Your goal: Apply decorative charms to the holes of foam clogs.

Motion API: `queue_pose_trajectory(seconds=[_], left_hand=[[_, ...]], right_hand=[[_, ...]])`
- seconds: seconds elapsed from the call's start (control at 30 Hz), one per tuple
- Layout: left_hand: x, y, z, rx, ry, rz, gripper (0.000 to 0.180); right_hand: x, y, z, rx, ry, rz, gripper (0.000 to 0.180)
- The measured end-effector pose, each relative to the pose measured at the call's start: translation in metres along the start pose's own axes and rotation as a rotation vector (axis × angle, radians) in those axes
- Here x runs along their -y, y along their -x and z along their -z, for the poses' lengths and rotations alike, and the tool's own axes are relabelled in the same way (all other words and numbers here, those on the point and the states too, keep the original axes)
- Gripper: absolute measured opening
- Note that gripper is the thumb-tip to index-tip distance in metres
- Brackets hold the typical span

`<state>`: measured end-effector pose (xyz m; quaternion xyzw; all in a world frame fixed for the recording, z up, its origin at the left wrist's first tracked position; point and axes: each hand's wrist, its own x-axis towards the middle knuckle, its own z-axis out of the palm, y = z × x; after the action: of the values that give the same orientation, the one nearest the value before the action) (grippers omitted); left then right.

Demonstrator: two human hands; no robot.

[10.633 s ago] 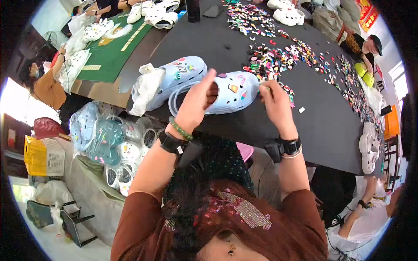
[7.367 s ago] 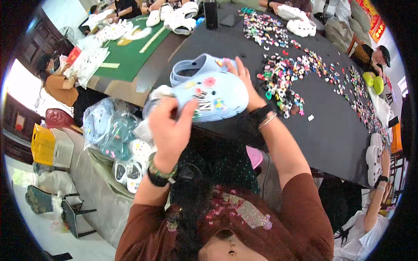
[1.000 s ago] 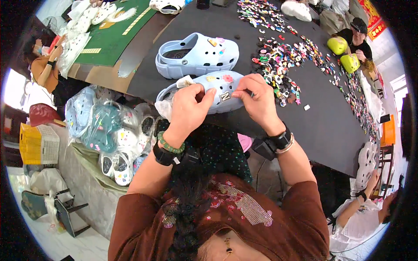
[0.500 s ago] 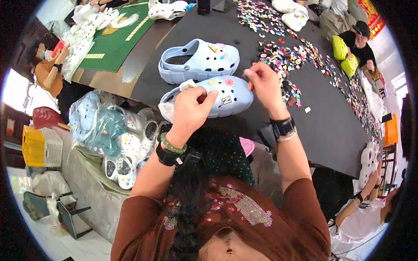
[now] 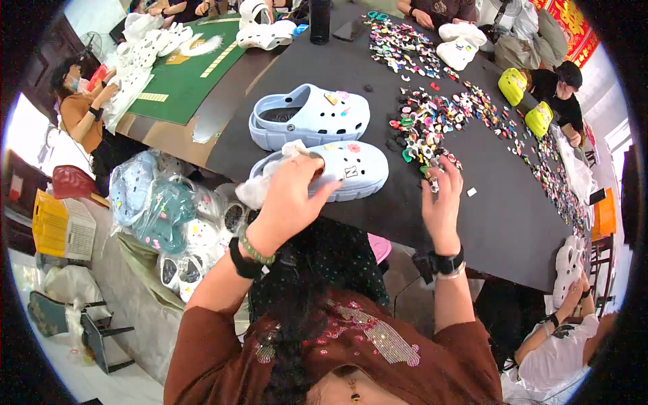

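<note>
Two light blue clogs lie side by side on the dark table, toes to the right. The near clog [image 5: 368, 169] carries a pink flower charm, a letter charm and a small yellowish one; crumpled white wrapping [image 5: 253, 192] sits at its heel. My left hand [image 5: 293, 189] holds this clog by its opening, fingers partly hidden inside and thumb along the near side. Behind it the far clog [image 5: 347, 115] bears several charms. My right hand [image 5: 442, 202] is at the near edge of a heap of colourful shoe charms [image 5: 418, 128], thumb and fingers apart among the pieces.
Bagged clogs [image 5: 165, 209] are piled left of my lap. A green mat [image 5: 192, 74] with white clogs lies farther left. A lone white piece [image 5: 472, 192] rests right of my right hand. Other people work around the table, one near yellow-green clogs [image 5: 538, 119].
My right hand has left the near clog's toe and moved right and down to the charm heap. My left hand stays at the clog, its thumb now lower. The view has shifted slightly.
</note>
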<state>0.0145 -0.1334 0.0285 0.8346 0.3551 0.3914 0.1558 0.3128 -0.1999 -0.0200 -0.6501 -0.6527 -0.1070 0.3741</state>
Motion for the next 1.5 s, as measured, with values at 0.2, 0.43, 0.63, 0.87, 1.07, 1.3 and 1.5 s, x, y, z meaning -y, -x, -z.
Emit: queue_pose_trajectory(seconds=[0.2, 0.43, 0.63, 0.87, 1.07, 1.3, 1.5], left_hand=[[0.002, 0.003, 0.025, 0.03, -0.195, -0.222, 0.044], [0.016, 0.005, 0.055, -0.045, -0.457, -0.136, 0.064], [0.037, -0.029, 0.036, 0.159, -0.52, 0.121, 0.087], [0.071, -0.064, 0.022, 0.285, -0.463, 0.19, 0.073], [0.072, -0.068, 0.019, 0.208, -0.466, 0.157, 0.034], [0.094, -0.071, 0.032, -0.1, -0.435, 0.194, 0.018], [0.169, -0.159, 0.072, -0.306, -0.678, 0.441, 0.033]], right_hand=[[0.015, 0.031, -0.007, 0.064, -0.02, 0.075, 0.02], [0.015, 0.029, -0.009, 0.092, -0.053, 0.026, 0.017], [0.018, 0.024, -0.009, 0.113, -0.056, 0.03, 0.015], [0.016, 0.025, -0.014, 0.119, -0.056, 0.07, 0.015], [0.016, 0.027, -0.01, 0.12, -0.04, 0.081, 0.014], [0.017, 0.026, -0.012, 0.148, -0.014, 0.08, 0.015], [0.018, 0.024, -0.014, 0.171, -0.004, 0.055, 0.015]])
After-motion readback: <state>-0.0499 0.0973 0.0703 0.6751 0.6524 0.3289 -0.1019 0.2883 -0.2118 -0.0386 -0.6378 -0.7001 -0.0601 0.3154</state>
